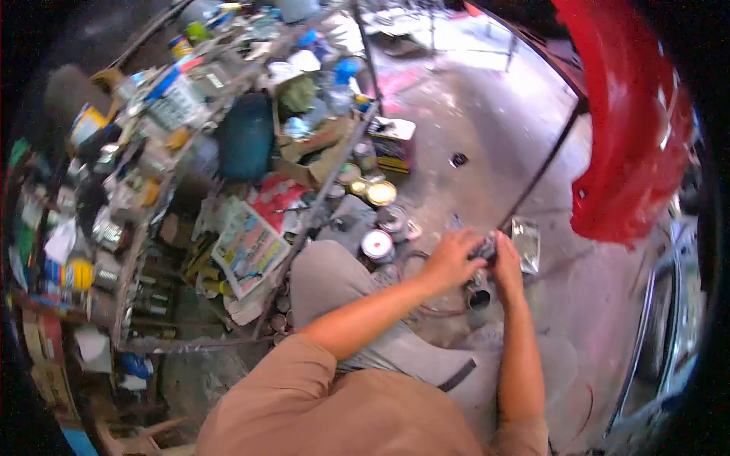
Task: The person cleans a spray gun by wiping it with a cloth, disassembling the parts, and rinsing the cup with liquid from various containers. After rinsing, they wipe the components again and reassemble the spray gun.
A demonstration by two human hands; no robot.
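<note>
My left hand [454,262] and my right hand [506,262] meet over the floor, in front of my bent leg. Between their fingers is a small dark grey object [484,248], partly covered and too small to name. The fingers of both hands are bent around its sides. Just below it, a shiny metal cylinder with a dark round end [478,295] shows between my wrists; whether it joins the dark object cannot be told. A thin hose [441,311] curves near my left forearm.
A metal tray [526,245] lies right of my hands. Open cans [377,245], a box [392,144] and a cluttered shelf [175,106] with newspaper [247,247] stand left. A large red panel [631,144] hangs at the upper right, near a thin dark bar [544,169].
</note>
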